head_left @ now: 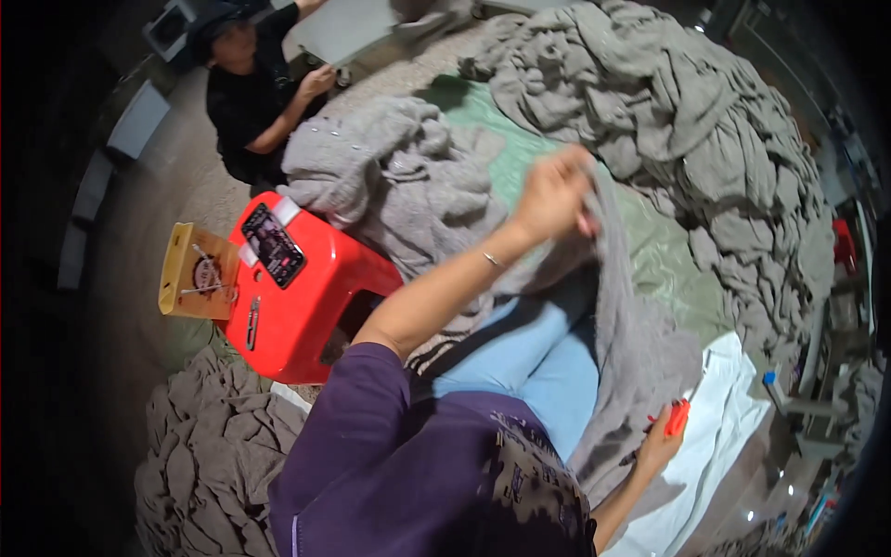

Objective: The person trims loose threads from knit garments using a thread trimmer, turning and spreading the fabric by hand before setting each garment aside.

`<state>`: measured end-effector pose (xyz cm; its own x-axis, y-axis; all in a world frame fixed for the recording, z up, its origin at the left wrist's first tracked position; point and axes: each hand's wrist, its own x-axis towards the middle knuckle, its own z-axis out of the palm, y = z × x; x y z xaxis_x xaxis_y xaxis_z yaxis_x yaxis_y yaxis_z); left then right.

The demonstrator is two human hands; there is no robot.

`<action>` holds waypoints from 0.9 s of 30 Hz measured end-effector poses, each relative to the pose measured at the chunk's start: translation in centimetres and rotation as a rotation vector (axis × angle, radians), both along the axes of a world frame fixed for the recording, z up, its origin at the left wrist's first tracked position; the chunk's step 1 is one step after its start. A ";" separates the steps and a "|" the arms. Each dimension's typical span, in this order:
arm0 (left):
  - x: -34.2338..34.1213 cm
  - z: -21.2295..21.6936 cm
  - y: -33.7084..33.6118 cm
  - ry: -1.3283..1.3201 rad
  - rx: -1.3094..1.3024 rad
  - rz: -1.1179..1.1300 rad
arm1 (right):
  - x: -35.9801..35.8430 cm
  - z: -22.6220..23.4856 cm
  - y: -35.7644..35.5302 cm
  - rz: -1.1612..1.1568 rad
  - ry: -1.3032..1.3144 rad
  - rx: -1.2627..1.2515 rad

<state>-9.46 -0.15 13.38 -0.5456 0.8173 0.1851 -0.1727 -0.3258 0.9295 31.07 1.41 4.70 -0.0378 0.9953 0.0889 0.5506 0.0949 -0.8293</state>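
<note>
My left hand (557,195) is raised in front of me, its fingers closed at the upper edge of a grey fabric piece (617,343). The fabric hangs from there down over my lap and to my right side. Low at the right, my right hand (659,441) is closed around a small red-orange tool (678,418); its working end is hidden, so I cannot tell its exact kind. That hand is beside the hanging fabric and over a white sheet (733,381).
A red stool (325,269) at my left holds a phone (272,243) and a slim metal tool (252,323). A yellow bag (200,274) stands beside it. Grey fabric heaps (668,84) lie ahead and right on green sheeting (501,139). A person (255,102) works at the far left.
</note>
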 end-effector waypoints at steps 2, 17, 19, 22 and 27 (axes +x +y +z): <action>-3.9 7.9 -4.7 -0.013 0.250 0.180 | -0.4 0.0 1.0 -0.004 0.073 -0.046; -28.8 20.9 -24.5 0.397 0.626 1.437 | -4.4 -2.1 2.9 0.196 -0.043 0.022; -31.7 21.2 -24.3 0.406 0.490 1.453 | -4.9 -1.7 2.5 0.176 0.019 0.001; -38.2 20.1 -26.6 0.797 0.149 1.712 | -5.9 -1.2 1.4 0.184 0.040 -0.030; -36.8 10.9 -22.9 0.562 -0.713 1.791 | -4.6 -3.7 0.6 0.208 -0.052 -0.094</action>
<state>-46.21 -23.05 24.27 -0.6795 -0.4933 0.5431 0.1684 0.6156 0.7698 26.43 2.06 1.04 -0.2447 0.9695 -0.0116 0.5698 0.1341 -0.8108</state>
